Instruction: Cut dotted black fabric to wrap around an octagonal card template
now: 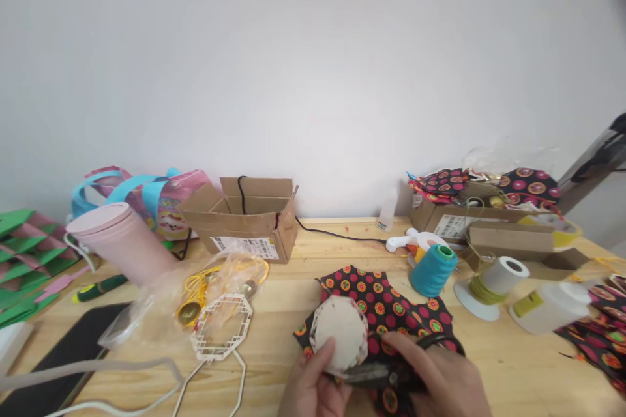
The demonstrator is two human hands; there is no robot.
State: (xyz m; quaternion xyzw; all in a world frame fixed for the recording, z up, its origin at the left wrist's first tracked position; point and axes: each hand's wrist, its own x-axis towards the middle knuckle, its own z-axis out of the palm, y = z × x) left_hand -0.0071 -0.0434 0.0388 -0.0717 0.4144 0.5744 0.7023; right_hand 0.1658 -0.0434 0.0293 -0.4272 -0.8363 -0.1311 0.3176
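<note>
My left hand [317,383] is closed on a pale octagonal disc [340,332], its thumb pressed on the face. Patterned dark fabric shows around the disc's rim. Black-handled scissors [391,374] are gripped in my right hand [443,374], their blades lying along the disc's lower edge. How far the blades are parted is blurred. Beneath both hands spreads a piece of black fabric [379,300] with red and orange round motifs. A teal thread cone [434,270] stands at the fabric's upper right edge.
Left of the fabric lie a white octagonal lattice frame [222,326] and a bag of yellow cord [200,293]. Behind are a cardboard box [254,221], a pink tumbler [122,241] and a white glue gun [415,239]. A thread spool [491,287] and white bottle [550,307] stand right.
</note>
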